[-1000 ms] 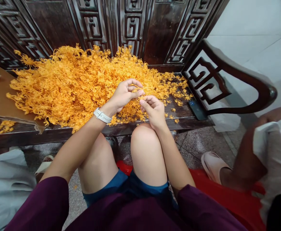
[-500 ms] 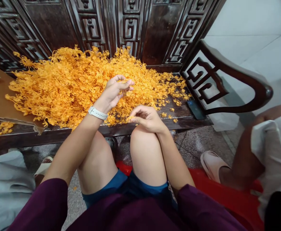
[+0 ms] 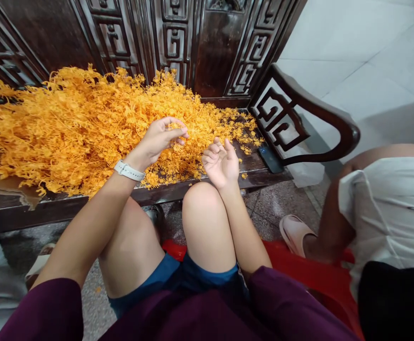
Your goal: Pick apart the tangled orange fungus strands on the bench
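Hovering over the near side of a heap of orange sprigs (image 3: 96,123) on a dark wooden worktop (image 3: 252,163), a person's left hand (image 3: 169,137) shows a narrow grip, thumb close to curled fingers; whether a sprig sits between them cannot be told. The right hand (image 3: 221,163), by the heap's front edge, turns its palm up, its grip loose and wide with nothing visible inside. A phone (image 3: 270,158) lies right of the heap. Such fine, tangled stems likely reward a light fingertip pinch and little tugging.
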{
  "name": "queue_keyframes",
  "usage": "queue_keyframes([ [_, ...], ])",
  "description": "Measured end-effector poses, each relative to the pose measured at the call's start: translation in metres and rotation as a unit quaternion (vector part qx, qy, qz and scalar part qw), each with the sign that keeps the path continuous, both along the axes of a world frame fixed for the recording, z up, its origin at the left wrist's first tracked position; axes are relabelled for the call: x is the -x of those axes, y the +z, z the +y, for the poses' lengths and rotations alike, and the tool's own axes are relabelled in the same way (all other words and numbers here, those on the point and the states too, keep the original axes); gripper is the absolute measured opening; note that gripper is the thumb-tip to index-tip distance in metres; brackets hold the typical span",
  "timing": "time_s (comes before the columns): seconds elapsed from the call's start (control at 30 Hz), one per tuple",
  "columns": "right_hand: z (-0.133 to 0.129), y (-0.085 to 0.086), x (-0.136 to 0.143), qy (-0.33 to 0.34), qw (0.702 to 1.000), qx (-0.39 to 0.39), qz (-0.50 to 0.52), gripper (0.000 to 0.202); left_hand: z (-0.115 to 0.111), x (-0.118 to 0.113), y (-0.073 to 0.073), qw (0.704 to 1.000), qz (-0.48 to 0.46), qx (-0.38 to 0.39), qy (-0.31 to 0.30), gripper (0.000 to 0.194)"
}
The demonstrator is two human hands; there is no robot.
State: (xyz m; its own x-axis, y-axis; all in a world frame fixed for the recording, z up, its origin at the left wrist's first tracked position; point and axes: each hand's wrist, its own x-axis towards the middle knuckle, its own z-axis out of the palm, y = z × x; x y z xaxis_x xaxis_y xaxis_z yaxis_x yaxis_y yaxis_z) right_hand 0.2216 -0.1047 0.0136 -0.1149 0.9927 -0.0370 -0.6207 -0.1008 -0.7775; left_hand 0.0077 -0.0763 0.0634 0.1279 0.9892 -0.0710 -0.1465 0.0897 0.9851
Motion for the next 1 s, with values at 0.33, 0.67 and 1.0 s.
queue_keyframes([
  [0.33,-0.011,-0.001,0.02,-0.145,0.953,-0.13,-0.232,0.036,-0.007,-0.005,-0.002,0.976,0.157,-0.094,-0.122,0.045],
  [0.67,-0.014,-0.001,0.019,-0.048,0.924,-0.2,-0.323,0.031,-0.013,-0.005,-0.003,0.941,0.175,-0.145,-0.249,0.073],
  [1.0,-0.017,0.004,0.023,-0.05,0.937,-0.196,-0.286,0.036,-0.01,-0.003,-0.005,0.937,0.192,-0.166,-0.24,0.076],
])
